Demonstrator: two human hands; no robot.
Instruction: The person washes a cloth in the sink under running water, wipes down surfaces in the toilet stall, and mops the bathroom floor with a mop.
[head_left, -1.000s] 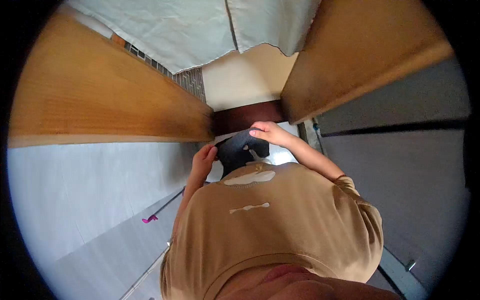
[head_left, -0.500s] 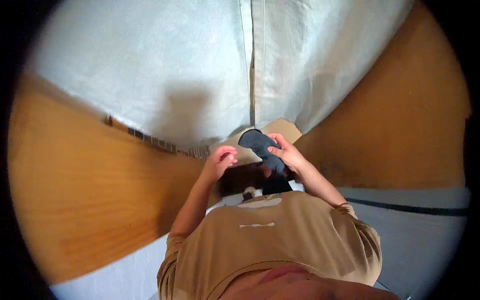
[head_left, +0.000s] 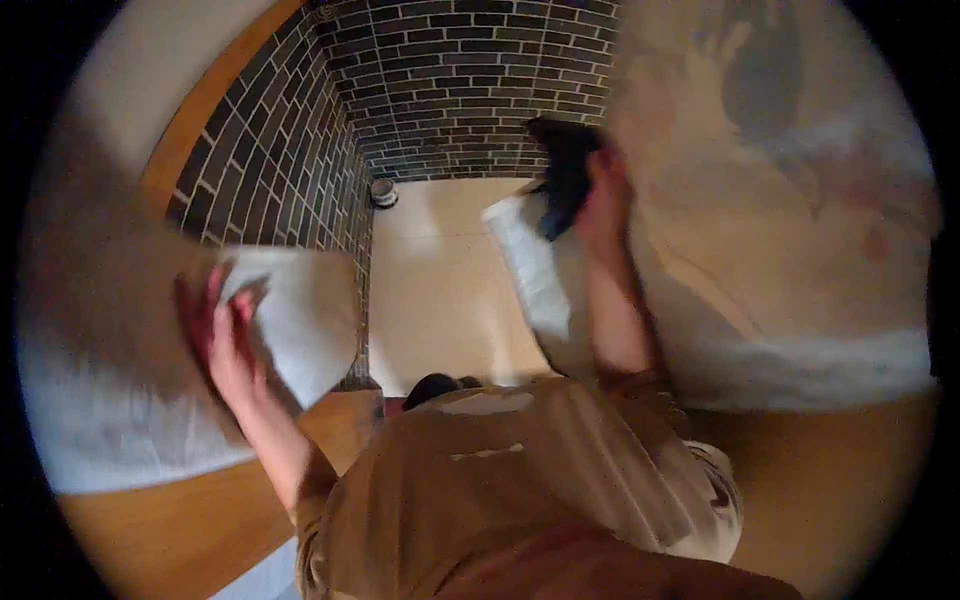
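Observation:
My right hand (head_left: 605, 200), blurred, is closed on a dark cloth (head_left: 567, 175) that hangs from its fingers, in front of the right curtain panel (head_left: 740, 220). On the other side, my left hand (head_left: 225, 330) has its fingers apart against the left curtain panel (head_left: 300, 310) and holds nothing. The two pale panels are parted, with a gap between them. What exactly the dark cloth is cannot be made out.
Beyond the curtain lie a light tiled floor (head_left: 430, 280) and a dark brick-patterned wall (head_left: 470, 90). A small round object (head_left: 383, 193) sits in the far left corner. Wooden surfaces (head_left: 170, 510) flank the opening below the curtain.
The curtain has parted, showing the floor and brick wall behind. My left hand has moved out to the left; my right hand has moved up and forward with the dark cloth. The view has advanced.

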